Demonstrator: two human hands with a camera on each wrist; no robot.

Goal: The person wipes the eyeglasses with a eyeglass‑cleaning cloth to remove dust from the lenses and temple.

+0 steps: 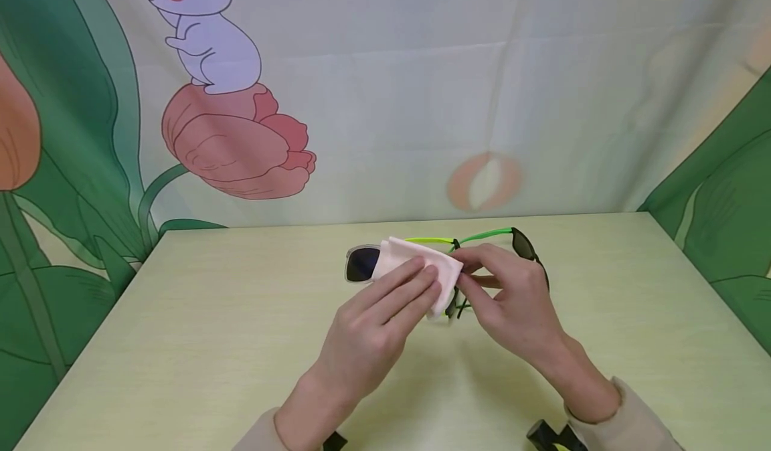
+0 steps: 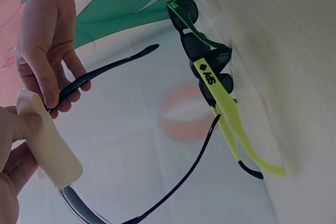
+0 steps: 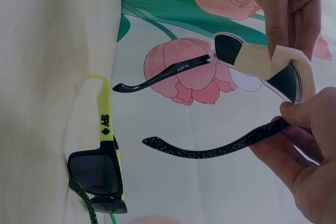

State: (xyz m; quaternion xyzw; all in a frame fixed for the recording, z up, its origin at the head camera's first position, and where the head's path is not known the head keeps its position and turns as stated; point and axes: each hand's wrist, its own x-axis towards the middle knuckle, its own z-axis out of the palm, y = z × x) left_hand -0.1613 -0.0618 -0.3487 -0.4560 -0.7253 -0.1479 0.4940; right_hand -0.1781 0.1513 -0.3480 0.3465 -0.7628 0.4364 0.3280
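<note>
My left hand pinches a folded pale pink cloth over the front of a pair of sunglasses. These have a clear frame, dark lenses and black temples, one of them speckled white in the right wrist view. The cloth wraps the middle of the frame and part of a lens; the other lens shows beside it. My right hand grips the sunglasses at the hinge end, thumb near the rim and fingers around the speckled temple. Both temples stand unfolded, and the sunglasses are held up above the table.
Behind the hands, black sunglasses with yellow temples rest on the pale table. Beside them is a dark pair with green temples. A printed curtain hangs along the table's far edge.
</note>
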